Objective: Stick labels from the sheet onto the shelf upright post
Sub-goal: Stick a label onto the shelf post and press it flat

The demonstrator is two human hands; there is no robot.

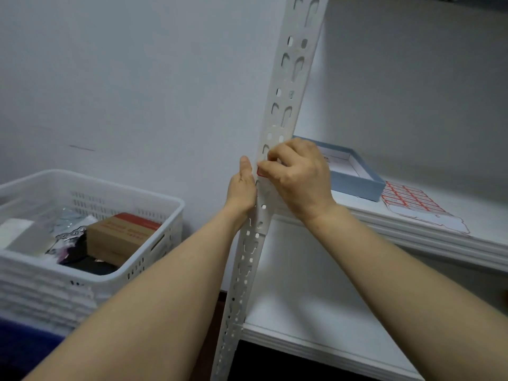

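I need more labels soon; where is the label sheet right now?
In the head view, the label sheet lies on the right, flat on the white shelf, just right of the blue box.

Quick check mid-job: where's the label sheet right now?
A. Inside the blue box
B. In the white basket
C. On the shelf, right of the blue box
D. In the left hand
C: the sheet lies flat on the shelf, just right of the blue box, with neither hand on it.
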